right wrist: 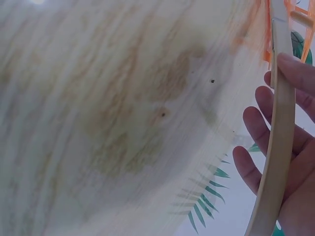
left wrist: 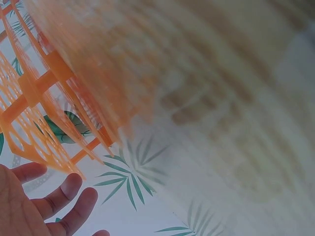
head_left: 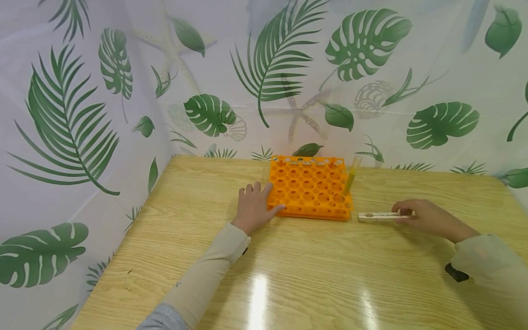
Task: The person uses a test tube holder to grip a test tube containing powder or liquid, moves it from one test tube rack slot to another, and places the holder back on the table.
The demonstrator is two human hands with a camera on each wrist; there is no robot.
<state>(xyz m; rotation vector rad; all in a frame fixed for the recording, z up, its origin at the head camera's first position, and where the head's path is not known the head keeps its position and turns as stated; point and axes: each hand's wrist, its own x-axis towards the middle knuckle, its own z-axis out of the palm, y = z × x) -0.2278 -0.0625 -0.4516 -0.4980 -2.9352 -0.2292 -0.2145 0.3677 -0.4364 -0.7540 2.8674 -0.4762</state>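
An orange test tube rack (head_left: 307, 188) with rows of round holes stands on the wooden table. At its right end a test tube (head_left: 352, 178) holding yellow liquid leans slightly to the right. My left hand (head_left: 253, 208) rests at the rack's left end, fingers spread, with the thumb by the front corner. Seen from the left wrist, its loosely bent fingers (left wrist: 74, 196) lie along the rack's edge (left wrist: 59, 164). My right hand (head_left: 425, 217) pinches a wooden test tube clamp (head_left: 377, 216) between thumb and fingers. The clamp points left, its end a little right of the rack.
The wooden table (head_left: 288, 266) extends in front of the rack and to both sides. A white leaf-patterned cloth (head_left: 272, 82) hangs behind the table and along its left side. The table surface looks blurred in both wrist views.
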